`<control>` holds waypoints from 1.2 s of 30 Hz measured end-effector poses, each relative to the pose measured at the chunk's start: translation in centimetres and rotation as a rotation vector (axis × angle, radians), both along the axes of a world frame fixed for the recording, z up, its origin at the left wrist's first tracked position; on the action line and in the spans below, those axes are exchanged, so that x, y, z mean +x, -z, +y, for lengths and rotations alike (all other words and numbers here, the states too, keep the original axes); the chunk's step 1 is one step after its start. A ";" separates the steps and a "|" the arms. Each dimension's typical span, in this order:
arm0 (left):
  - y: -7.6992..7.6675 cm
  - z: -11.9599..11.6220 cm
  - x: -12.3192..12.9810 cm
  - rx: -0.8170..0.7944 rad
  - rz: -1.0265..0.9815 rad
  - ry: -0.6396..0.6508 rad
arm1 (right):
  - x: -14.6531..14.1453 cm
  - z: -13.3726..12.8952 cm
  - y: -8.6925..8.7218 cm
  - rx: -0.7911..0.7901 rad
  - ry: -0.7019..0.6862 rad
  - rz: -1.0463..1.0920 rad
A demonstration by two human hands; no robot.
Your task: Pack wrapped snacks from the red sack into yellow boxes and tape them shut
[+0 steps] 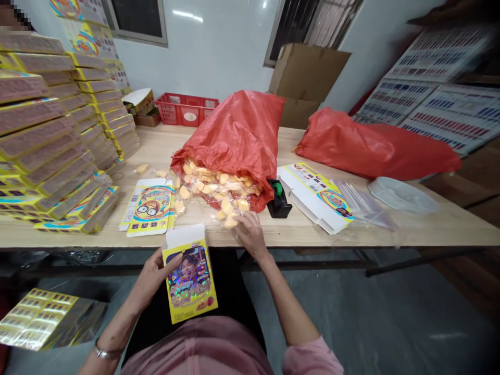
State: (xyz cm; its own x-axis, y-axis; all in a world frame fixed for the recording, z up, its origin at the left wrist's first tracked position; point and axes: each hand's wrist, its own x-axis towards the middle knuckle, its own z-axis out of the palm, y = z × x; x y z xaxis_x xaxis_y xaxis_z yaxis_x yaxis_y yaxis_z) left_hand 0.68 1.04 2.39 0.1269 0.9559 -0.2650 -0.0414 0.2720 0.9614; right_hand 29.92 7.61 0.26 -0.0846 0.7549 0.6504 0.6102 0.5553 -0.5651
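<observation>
My left hand (pixel 155 276) grips a yellow printed carton (pixel 190 286) with its white top flap raised, held over my lap in front of the table edge. The thumb lies across the carton's front. My right hand (pixel 251 233) is at the table's front edge, its fingers closed on a yellow piece in clear wrapping (pixel 230 221). Beside those fingers, many similar wrapped pieces (pixel 203 186) spill from the mouth of a red woven sack (pixel 238 125). Flat printed cartons (pixel 151 207) lie on the table left of the pile.
Tall stacks of yellow boxes (pixel 42 125) stand at the left. A black tape dispenser (pixel 279 200) sits right of the sack, near more flat cartons (pixel 316 195) and clear plastic bags (pixel 363 203). Behind are a red basket (pixel 187 110), another red sack (pixel 371 143) and a cardboard box (pixel 304 78).
</observation>
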 end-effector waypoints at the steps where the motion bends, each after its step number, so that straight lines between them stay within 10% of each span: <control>1: 0.1 -0.1 0.1 -0.006 -0.001 0.005 | 0.3 0.1 0.2 -0.024 0.014 0.131; 13: 0.8 -0.2 1.4 -0.011 0.047 0.068 | 1.3 0.8 -1.3 -0.228 -0.054 1.296; 21: 0.1 -0.5 1.5 -0.031 0.029 0.051 | 1.8 0.0 -1.8 -0.175 0.409 0.406; 25: 0.3 -0.8 1.6 -0.033 0.033 0.075 | -1.6 0.0 -0.7 -0.155 0.283 0.100; 36: 0.8 -0.9 0.0 -0.008 0.021 0.017 | -2.6 0.7 -0.7 -0.253 0.185 0.267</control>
